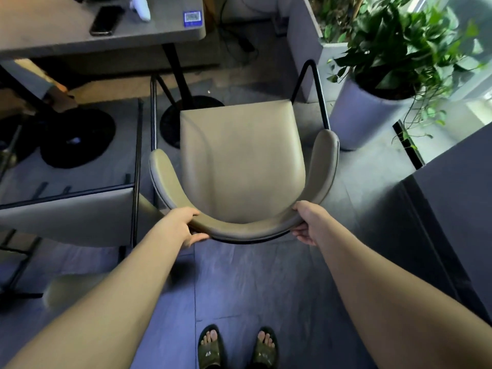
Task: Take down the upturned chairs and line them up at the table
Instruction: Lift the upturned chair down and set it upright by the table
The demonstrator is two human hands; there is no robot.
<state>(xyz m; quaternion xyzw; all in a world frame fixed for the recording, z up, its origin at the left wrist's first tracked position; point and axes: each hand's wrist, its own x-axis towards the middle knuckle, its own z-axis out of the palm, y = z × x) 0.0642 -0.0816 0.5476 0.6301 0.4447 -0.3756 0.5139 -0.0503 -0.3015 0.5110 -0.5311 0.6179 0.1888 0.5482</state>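
A beige padded chair (241, 161) with a curved backrest and a black metal frame stands upright right in front of me, its seat facing the table (111, 35) at the top left. My left hand (186, 227) grips the left part of the backrest. My right hand (306, 222) grips the right part of the same backrest. A second chair (74, 222) of the same kind is at the left, close beside the first; only part of it shows.
A phone (105, 20) and a white object (141, 8) lie on the table, which stands on black round bases (80, 139). A potted plant (386, 83) stands to the right of the chair. A grey partition (452, 198) closes the right side. My sandalled feet (237, 347) are on the tiled floor.
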